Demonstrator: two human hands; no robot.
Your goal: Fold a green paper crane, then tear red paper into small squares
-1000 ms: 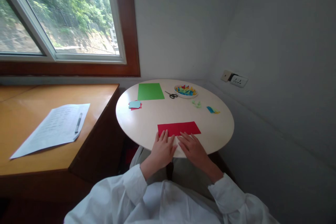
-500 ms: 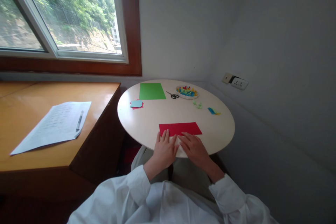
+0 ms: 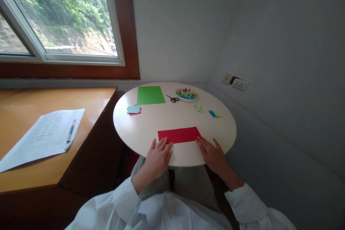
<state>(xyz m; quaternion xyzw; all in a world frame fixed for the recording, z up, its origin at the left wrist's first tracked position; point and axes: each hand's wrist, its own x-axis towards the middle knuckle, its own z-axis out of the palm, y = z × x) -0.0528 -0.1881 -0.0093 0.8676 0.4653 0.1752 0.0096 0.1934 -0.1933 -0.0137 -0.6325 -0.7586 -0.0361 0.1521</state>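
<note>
A red sheet of paper (image 3: 179,135), a long narrow rectangle that looks folded, lies flat on the round pale table (image 3: 145,129) close to me. My left hand (image 3: 159,155) rests with its fingertips on the paper's near left corner, fingers stretched out. At the near right corner, the fingertips of my right hand (image 3: 211,152) touch the paper, its fingers also spread. Neither hand grasps anything.
Farther back lie a green sheet (image 3: 151,95), scissors (image 3: 173,99) and a white dish (image 3: 188,100) of colourful paper pieces. Light green bits (image 3: 198,108) and blue-yellow strips (image 3: 215,114) lie right; small blue and red papers (image 3: 134,110) left. A wooden desk (image 3: 88,118) adjoins.
My right hand has slid right along the paper's near edge to its right corner. My left hand stays near the left corner. The whole view has shifted slightly.
</note>
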